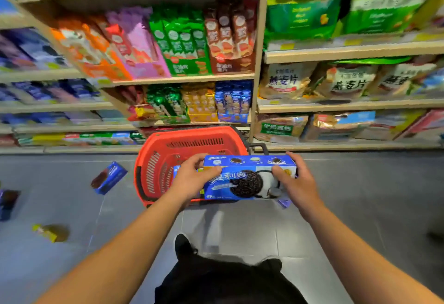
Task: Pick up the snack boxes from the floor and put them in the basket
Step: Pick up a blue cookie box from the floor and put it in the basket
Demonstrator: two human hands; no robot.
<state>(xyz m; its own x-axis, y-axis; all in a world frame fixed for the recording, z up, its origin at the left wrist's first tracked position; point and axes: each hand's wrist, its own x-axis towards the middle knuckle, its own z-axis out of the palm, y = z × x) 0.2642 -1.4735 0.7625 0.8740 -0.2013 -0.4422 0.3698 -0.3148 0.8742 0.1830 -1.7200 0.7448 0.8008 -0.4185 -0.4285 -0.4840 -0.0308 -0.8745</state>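
Step in hand: we judge that we are bringing the blue cookie box [249, 178] over the red basket [153, 171] to set it inside.
Doing it well: we should carry the box a little farther, until it clears the near rim, keep it level, then lower it flat beside what already lies in the basket before letting go with both hands together.
Where the box is: it hangs in the air over the near right part of the basket, long side across, its printed face towards us.
Left hand: our left hand [192, 178] grips the left end of the box, the thumb lying on the front face and the fingers curled over the top edge.
Right hand: our right hand [294, 178] grips the right end, the thumb pressed on the front and the fingers wrapped round the far side.
How wide the grip is: each hand spreads only as far as the box's depth, and neither has slack.
In the basket: a bit of another blue package [177, 170] shows behind the left hand; we cannot tell how it lies.
Left to do: a blue snack box [109, 177] lies on the grey floor [72, 207] left of the basket, with a dark box [8, 204] and a yellow packet [49, 233] farther left and nearer.
Risk: the far end may catch the rim if we drop the box too soon.
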